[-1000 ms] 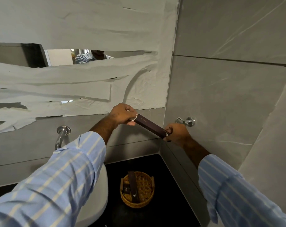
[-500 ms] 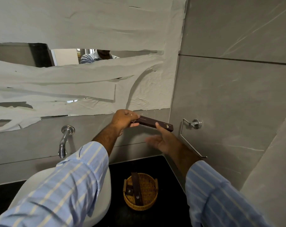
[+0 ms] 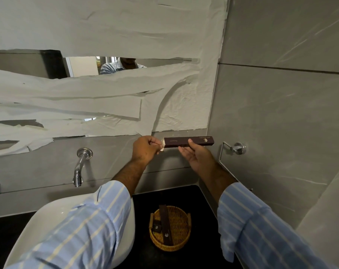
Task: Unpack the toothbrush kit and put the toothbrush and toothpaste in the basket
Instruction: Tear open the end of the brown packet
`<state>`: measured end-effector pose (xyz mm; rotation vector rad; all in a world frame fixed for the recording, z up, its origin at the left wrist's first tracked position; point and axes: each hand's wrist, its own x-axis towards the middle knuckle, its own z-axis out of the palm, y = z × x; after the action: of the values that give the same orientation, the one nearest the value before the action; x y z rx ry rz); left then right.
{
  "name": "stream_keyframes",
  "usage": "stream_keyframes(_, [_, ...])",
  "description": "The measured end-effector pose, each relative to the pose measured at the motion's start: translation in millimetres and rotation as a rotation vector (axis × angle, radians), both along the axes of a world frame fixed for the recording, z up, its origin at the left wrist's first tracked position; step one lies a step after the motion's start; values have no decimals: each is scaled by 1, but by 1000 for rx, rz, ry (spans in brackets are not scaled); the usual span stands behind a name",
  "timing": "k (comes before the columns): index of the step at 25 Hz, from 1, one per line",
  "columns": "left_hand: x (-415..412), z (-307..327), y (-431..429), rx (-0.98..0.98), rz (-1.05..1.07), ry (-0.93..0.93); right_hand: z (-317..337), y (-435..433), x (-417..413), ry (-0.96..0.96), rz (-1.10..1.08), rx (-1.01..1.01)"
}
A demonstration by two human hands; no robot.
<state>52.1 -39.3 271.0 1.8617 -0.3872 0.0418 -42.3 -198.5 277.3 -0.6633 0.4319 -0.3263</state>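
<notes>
A long dark brown toothbrush kit box [image 3: 195, 141] is held level in front of the wall. My right hand [image 3: 196, 156] grips it from below, thumb on its front face. My left hand [image 3: 146, 148] pinches the pale flap [image 3: 162, 146] at the box's left end, which stands open. What is inside the box is hidden. Down on the black counter sits a round wicker basket [image 3: 181, 241]. In it lie one long brown box [image 3: 166, 224] and a small brown box [image 3: 156, 227].
A white basin [image 3: 48, 220] is at the lower left, partly behind my left sleeve. A chrome tap [image 3: 79, 166] sticks out of the grey wall. On the right wall is a chrome towel ring [image 3: 232, 150]. The mirror above is covered with paper strips.
The box has turned from tilted to level. My right hand let go of its right end and now grips it near the middle. The left end flap has come open.
</notes>
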Motion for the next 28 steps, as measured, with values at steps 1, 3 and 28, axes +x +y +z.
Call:
stream_keyframes(1, [0,-1,-3,-48,-26,42,3,0,1,-2,-9,-27])
stream_keyframes(3, [-1,-2,-8,-325,-85,290,9,-1,4,-11,-32,-115])
stream_keyframes(28, [-20,-27,-32,229,-224,-141,41,-23,28,241,-118,-827])
